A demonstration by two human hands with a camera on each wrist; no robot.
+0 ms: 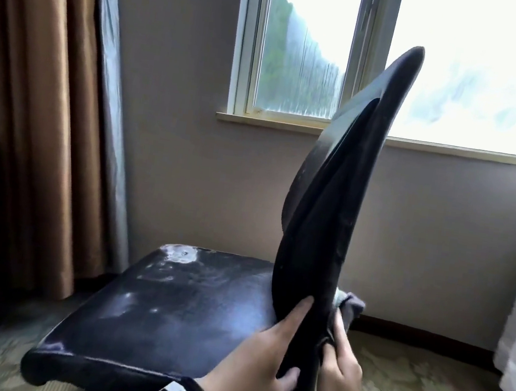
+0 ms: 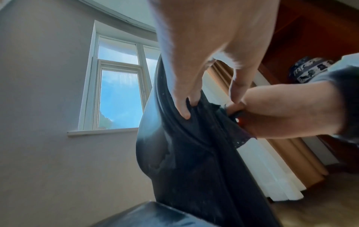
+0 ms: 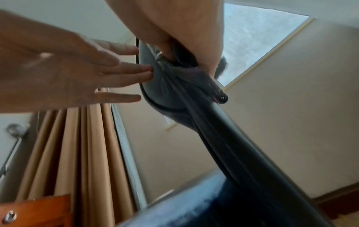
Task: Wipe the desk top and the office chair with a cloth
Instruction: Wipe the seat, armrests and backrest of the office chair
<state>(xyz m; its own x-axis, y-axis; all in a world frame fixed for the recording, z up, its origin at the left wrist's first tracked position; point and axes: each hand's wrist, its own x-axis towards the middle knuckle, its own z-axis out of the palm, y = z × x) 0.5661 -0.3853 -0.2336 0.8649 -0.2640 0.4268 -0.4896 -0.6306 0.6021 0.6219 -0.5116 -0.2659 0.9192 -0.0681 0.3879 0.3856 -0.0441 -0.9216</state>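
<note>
Bracing the lower edge of the chair back (image 1: 323,210), the left hand (image 1: 258,354) lies flat against its front face with fingers (image 1: 299,307) straight and spread, gripping nothing. Directly behind the same edge, the right hand (image 1: 340,372) has its fingers curled round a bunched grey cloth (image 1: 350,304) and presses it onto the rear face of the back, low down near the seat junction. The seat (image 1: 171,308) extends to the left of both hands and shows pale, worn patches. Farther off are the wall, the window (image 1: 298,70) and the brown curtain (image 1: 34,103). No desk top is in view.

Probable faults from this position:
- The chair may tip or swivel if rear pressure exceeds the open-palm support.
- The bunched cloth presents little surface, so parts of the curved back may be missed.
- Flaking seat covering could transfer debris onto the cloth.
</note>
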